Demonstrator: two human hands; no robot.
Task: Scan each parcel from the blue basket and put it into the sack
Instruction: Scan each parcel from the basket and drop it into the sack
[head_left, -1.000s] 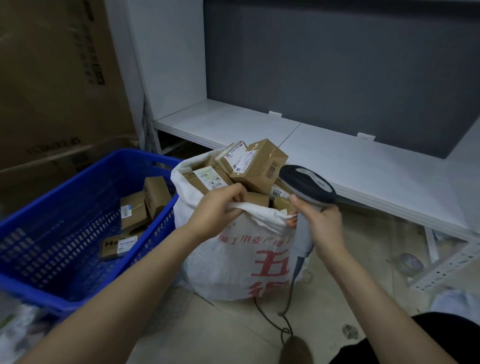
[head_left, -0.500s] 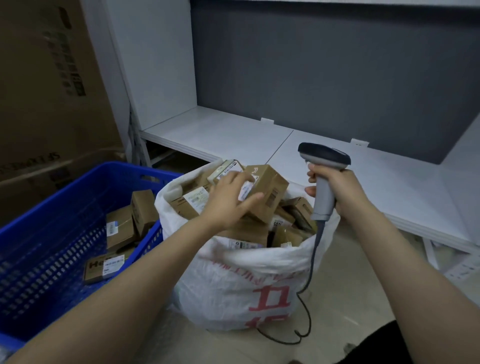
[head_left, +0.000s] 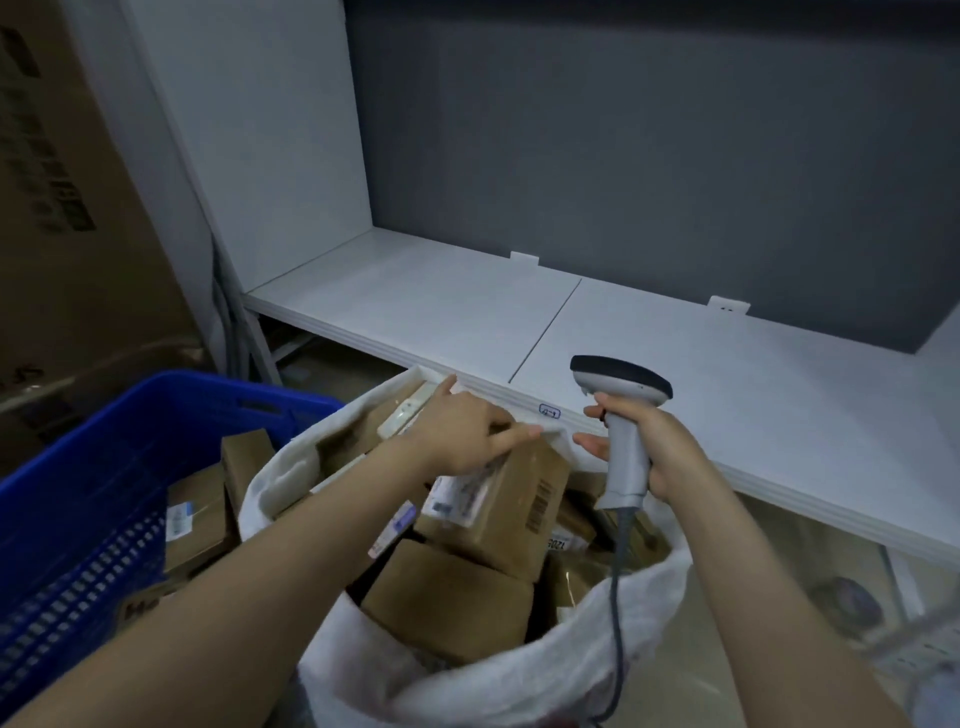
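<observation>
Left hand (head_left: 462, 431) rests on top parcel (head_left: 524, 499) in full sack (head_left: 519, 680); right hand (head_left: 662, 444) grips scanner (head_left: 621, 379); blue basket (head_left: 78, 519) at left.

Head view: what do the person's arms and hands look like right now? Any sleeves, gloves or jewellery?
The left forearm and right forearm are bare as far as the frame reaches, with no sleeve edge in view. The left hand and right hand are ungloved. No ring, watch, wristband or marking shows on either, though the picture is dim.
</observation>
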